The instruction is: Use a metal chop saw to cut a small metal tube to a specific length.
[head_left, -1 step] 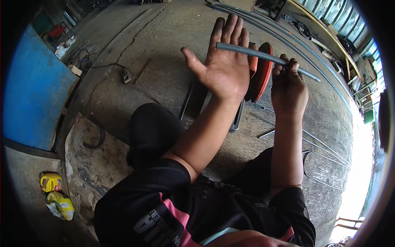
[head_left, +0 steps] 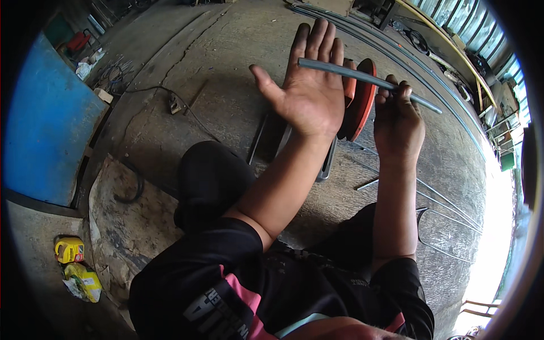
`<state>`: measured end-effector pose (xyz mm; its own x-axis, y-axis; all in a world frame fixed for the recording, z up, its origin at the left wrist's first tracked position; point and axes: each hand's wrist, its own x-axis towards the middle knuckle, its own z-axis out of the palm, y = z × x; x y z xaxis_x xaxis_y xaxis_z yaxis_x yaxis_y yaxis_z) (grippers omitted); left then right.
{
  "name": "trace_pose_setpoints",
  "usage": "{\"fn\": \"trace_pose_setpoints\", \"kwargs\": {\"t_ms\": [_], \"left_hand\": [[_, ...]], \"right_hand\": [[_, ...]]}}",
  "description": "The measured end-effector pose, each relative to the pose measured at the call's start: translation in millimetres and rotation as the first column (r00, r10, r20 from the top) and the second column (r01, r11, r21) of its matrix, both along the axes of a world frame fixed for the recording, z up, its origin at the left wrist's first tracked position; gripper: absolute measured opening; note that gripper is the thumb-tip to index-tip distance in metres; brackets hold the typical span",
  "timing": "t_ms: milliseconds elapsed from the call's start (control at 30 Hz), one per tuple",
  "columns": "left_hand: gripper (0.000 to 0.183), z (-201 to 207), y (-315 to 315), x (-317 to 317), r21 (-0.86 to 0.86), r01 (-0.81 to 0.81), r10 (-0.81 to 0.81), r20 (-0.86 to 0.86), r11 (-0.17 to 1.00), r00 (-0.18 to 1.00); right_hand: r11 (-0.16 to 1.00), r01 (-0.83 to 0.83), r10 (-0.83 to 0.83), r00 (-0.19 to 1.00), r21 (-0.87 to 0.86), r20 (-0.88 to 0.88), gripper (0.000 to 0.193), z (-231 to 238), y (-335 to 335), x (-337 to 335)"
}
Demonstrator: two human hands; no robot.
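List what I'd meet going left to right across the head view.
Blue panel → cord → left hand → red disc → right hand → green thing by the bright opening.

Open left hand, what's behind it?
Behind the left hand, a red disc and an orange part show at its right, with floor around. Whatever the palm directly covers cannot be seen.

At left stands a blue panel point(head_left: 51, 124) (scuffed), plus a yellow packet point(head_left: 88, 282).
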<state>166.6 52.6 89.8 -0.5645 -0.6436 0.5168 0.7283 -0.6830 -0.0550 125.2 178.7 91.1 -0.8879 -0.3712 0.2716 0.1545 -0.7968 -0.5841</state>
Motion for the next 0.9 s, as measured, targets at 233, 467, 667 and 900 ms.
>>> {"fn": "trace_pose_setpoints", "kwargs": {"t_ms": [233, 467, 667, 900], "left_hand": [[0.104, 2.3, -4.4, 2.9, 0.05, 0.009, -0.008, -0.023, 0.999, 1.0], [0.104, 2.9, -3.6, 4.7, 0.039, -0.004, 0.005, -0.026, 0.999, 1.0], [0.093, -13.7, 9.2, -14.1, -0.122, 0.034, -0.028, 0.05, 0.992, 0.998], [0.02, -28.3, 30.7, -19.1, -0.664, -0.145, 0.472, 0.344, 0.733, 0.812]], "right_hand": [[0.999, -0.041, 0.041, 0.999, -0.005, -0.013, 0.016, -7.4, -5.2, -0.4], [0.999, 0.007, -0.008, 1.0, 0.05, 0.027, 0.015, -7.0, -6.5, 4.1], [0.986, -0.133, 0.125, 0.989, -0.104, -0.079, 0.016, -4.7, -0.3, -3.5], [0.993, -0.114, 0.114, 0.991, -0.01, 0.074, 0.029, -16.4, -2.2, -18.3]]}}
